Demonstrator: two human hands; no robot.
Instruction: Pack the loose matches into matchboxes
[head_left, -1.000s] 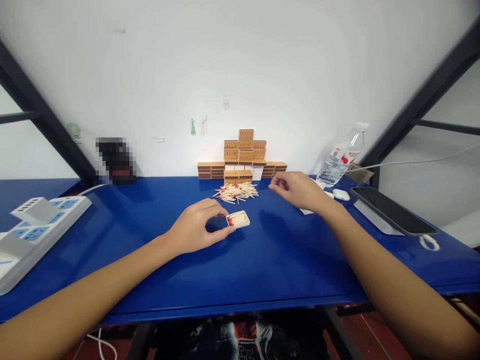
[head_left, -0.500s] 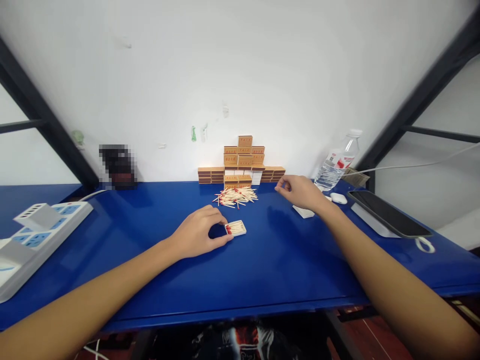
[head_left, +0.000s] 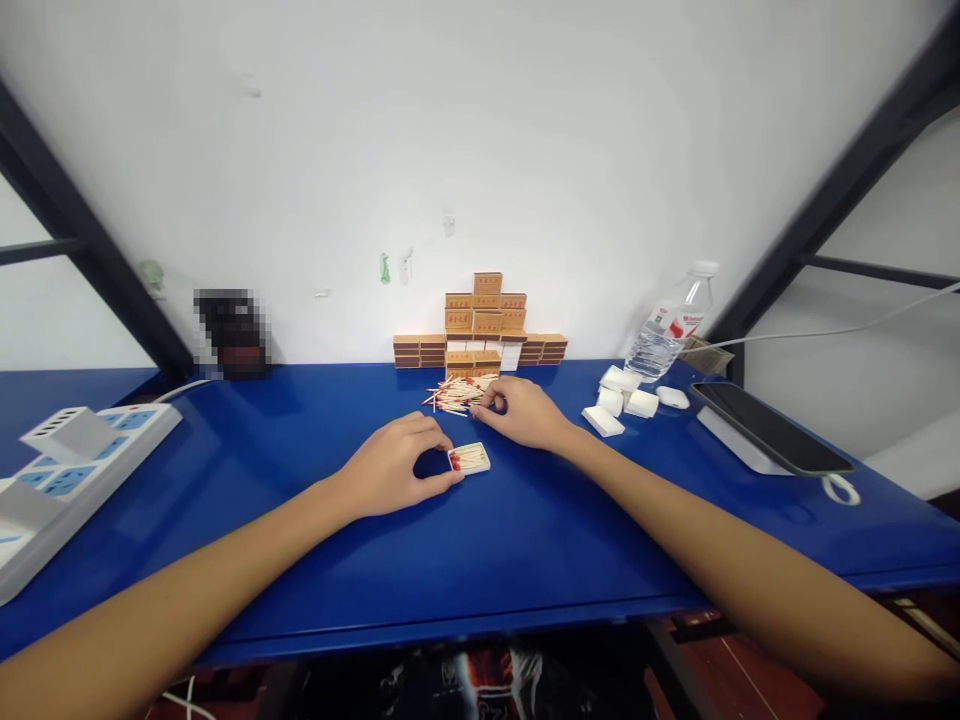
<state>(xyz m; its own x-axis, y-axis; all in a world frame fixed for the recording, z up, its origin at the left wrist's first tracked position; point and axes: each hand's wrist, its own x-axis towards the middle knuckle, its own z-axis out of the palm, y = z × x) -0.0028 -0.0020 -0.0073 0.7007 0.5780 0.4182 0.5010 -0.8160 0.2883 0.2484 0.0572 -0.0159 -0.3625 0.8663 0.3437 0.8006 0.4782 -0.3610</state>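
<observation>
My left hand (head_left: 397, 465) rests on the blue table with thumb and fingers closed on the left end of a small white matchbox tray (head_left: 480, 467). Red-tipped matches (head_left: 470, 457) lie inside that tray, their heads toward my left hand. Behind it is a loose heap of matches (head_left: 452, 394). My right hand (head_left: 525, 410) reaches the heap's right edge, thumb and fingertips curled together in a pinch. Whether a match is between those fingertips is too small to tell.
Stacked matchboxes (head_left: 486, 322) stand against the wall behind the heap. To the right are several white tray-like pieces (head_left: 603, 420), an earbud case (head_left: 673, 398), a tilted water bottle (head_left: 667, 330) and a propped phone (head_left: 772, 425). A power strip (head_left: 142, 455) lies at left.
My right hand has moved left from above the white pieces to the match heap, uncovering those pieces. My left hand stays on the tray.
</observation>
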